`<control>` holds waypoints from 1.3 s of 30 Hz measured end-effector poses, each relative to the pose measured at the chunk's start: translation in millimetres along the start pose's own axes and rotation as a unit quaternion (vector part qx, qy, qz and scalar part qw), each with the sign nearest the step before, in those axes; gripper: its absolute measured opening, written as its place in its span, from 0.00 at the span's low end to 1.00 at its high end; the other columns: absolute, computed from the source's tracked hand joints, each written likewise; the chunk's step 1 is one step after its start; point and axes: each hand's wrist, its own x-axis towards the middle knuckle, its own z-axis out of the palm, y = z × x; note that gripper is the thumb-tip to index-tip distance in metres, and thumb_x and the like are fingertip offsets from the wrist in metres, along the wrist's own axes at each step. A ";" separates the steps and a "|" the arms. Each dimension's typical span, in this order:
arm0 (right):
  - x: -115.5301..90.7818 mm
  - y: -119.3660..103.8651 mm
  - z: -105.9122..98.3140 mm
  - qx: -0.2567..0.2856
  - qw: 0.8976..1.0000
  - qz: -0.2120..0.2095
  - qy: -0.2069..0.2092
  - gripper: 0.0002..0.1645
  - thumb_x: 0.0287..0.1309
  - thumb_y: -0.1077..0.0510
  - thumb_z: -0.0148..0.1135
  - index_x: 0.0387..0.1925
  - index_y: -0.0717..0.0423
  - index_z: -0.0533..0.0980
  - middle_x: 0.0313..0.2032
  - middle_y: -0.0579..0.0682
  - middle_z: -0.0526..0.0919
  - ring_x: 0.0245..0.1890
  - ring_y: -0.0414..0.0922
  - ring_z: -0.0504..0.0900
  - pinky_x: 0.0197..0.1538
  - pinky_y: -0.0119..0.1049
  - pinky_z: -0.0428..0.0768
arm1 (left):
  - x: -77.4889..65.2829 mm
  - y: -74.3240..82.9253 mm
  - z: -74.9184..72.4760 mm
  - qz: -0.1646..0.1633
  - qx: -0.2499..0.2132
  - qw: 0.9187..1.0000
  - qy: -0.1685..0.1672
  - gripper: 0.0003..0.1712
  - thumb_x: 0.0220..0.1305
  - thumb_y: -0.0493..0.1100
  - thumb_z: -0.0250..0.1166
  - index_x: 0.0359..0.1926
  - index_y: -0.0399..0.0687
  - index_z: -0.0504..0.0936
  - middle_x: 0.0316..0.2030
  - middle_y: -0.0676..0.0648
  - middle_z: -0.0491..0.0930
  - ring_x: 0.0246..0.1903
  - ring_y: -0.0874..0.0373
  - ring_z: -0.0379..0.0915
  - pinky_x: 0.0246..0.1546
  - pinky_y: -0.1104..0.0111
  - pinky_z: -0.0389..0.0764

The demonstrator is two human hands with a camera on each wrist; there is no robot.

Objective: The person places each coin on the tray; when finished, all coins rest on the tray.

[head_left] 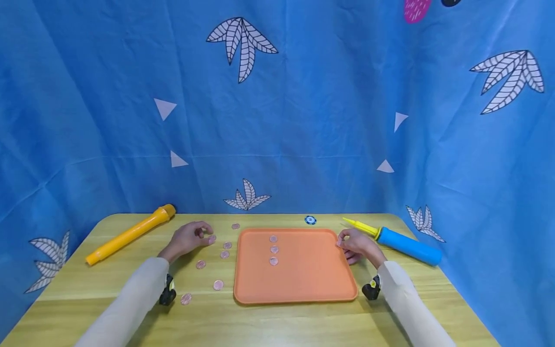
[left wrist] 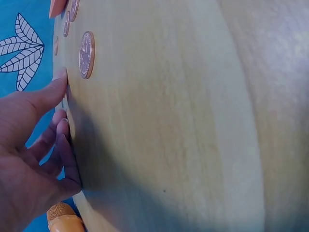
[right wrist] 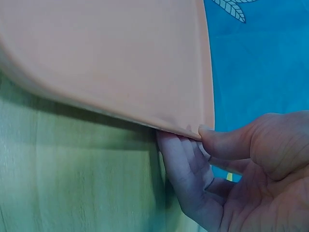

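Observation:
My right hand (head_left: 356,244) grips the right rim of an orange tray (head_left: 316,270), thumb on top and fingers underneath, as the right wrist view shows. Three copper coins (head_left: 274,249) lie in a column on the left part of the tray. Left of it, my left hand (head_left: 191,238) is low at the table, thumb stretched out and fingers bent, with a gap between thumb and fingers in the left wrist view. Whether a coin lies under the thumb tip is unclear. Several loose copper coins (head_left: 218,285) lie between this hand and the tray, one coin (left wrist: 87,54) close to the thumb.
An orange toy microphone (head_left: 130,234) lies at the table's left side. On the right is a blue hand pump (head_left: 409,246) with a yellow nozzle, just beyond my right hand. A blue and white poker chip (head_left: 310,220) lies behind the tray. A blue curtain (head_left: 282,120) hangs behind the table.

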 end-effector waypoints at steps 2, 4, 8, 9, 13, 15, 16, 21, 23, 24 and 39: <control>1.1 -0.6 1.3 0.007 1.000 -0.004 -0.006 0.05 0.76 0.61 0.58 0.43 0.61 0.74 0.26 0.52 0.78 0.22 0.44 0.81 0.29 0.40 0.86 | -1.2 0.1 -0.8 -0.009 0.006 1.000 0.001 0.12 0.68 0.45 0.73 0.46 0.44 0.86 0.32 0.47 0.77 0.34 0.53 0.69 0.39 0.61 0.66; 2.4 -0.8 1.5 0.009 1.000 -0.006 -0.011 0.05 0.76 0.61 0.58 0.43 0.62 0.73 0.26 0.52 0.78 0.22 0.43 0.81 0.29 0.40 0.86 | -1.8 -0.4 -1.3 -0.011 0.011 1.000 0.002 0.10 0.68 0.45 0.73 0.45 0.45 0.86 0.31 0.48 0.77 0.34 0.53 0.69 0.38 0.61 0.66; 3.5 -0.4 0.4 0.012 1.000 0.000 -0.011 0.06 0.77 0.61 0.58 0.44 0.62 0.73 0.26 0.53 0.78 0.23 0.44 0.82 0.30 0.41 0.87 | -0.4 -1.5 -0.7 -0.005 0.011 1.000 0.003 0.09 0.67 0.44 0.74 0.43 0.46 0.86 0.31 0.47 0.77 0.34 0.53 0.69 0.38 0.62 0.66; 3.5 -0.5 0.3 0.012 1.000 0.002 -0.011 0.06 0.77 0.61 0.58 0.44 0.62 0.73 0.26 0.53 0.78 0.23 0.44 0.82 0.30 0.41 0.87 | 0.2 -1.9 -0.3 -0.005 0.010 1.000 0.003 0.09 0.67 0.44 0.74 0.43 0.45 0.86 0.31 0.47 0.77 0.34 0.53 0.69 0.38 0.62 0.66; 0.7 0.0 -0.3 0.015 1.000 0.004 -0.008 0.06 0.76 0.61 0.58 0.43 0.62 0.73 0.25 0.52 0.77 0.22 0.43 0.80 0.29 0.40 0.86 | 1.4 -0.6 0.3 -0.005 0.015 1.000 0.008 0.08 0.67 0.43 0.74 0.42 0.45 0.85 0.31 0.48 0.77 0.33 0.53 0.69 0.38 0.62 0.66; -0.4 -1.0 0.3 0.020 1.000 0.004 -0.011 0.06 0.76 0.61 0.58 0.43 0.62 0.73 0.24 0.51 0.76 0.21 0.43 0.78 0.29 0.39 0.85 | 0.9 0.5 -0.1 -0.009 0.016 1.000 0.010 0.07 0.67 0.42 0.73 0.41 0.45 0.85 0.31 0.48 0.77 0.32 0.53 0.69 0.38 0.62 0.66; -0.6 -1.3 0.6 0.021 1.000 0.005 -0.009 0.06 0.76 0.61 0.58 0.43 0.61 0.73 0.23 0.51 0.75 0.21 0.43 0.77 0.28 0.39 0.85 | 0.5 0.8 -0.3 -0.010 0.016 1.000 0.011 0.07 0.67 0.42 0.73 0.41 0.45 0.85 0.30 0.48 0.77 0.32 0.53 0.69 0.38 0.62 0.66; -0.8 -2.5 1.3 0.016 1.000 0.006 -0.003 0.06 0.76 0.61 0.59 0.42 0.62 0.73 0.24 0.51 0.76 0.22 0.42 0.78 0.28 0.39 0.85 | -1.2 0.1 0.7 -0.017 0.006 1.000 0.015 0.08 0.67 0.42 0.74 0.41 0.44 0.84 0.31 0.47 0.77 0.32 0.53 0.69 0.37 0.62 0.67; -1.0 -2.4 0.8 0.011 1.000 0.003 0.000 0.06 0.75 0.62 0.59 0.42 0.63 0.73 0.24 0.51 0.77 0.23 0.43 0.79 0.29 0.40 0.86 | -1.0 -2.4 1.6 -0.013 0.001 1.000 0.022 0.08 0.66 0.41 0.74 0.40 0.44 0.83 0.31 0.47 0.78 0.33 0.53 0.70 0.38 0.63 0.69; -1.1 -2.4 0.4 0.012 1.000 0.003 0.002 0.06 0.75 0.62 0.58 0.42 0.63 0.73 0.25 0.52 0.77 0.23 0.43 0.80 0.29 0.40 0.86 | -1.0 -3.7 1.7 -0.009 -0.002 1.000 0.026 0.08 0.66 0.41 0.74 0.40 0.44 0.82 0.32 0.47 0.79 0.33 0.53 0.70 0.38 0.63 0.69; 2.2 -1.0 -0.7 0.030 0.999 0.013 -0.008 0.06 0.75 0.62 0.59 0.43 0.62 0.72 0.26 0.52 0.77 0.23 0.43 0.81 0.30 0.41 0.87 | -12.4 3.1 -5.5 -0.031 -0.196 0.980 0.028 0.14 0.71 0.36 0.69 0.50 0.28 0.82 0.41 0.37 0.87 0.37 0.54 0.88 0.40 0.66 0.89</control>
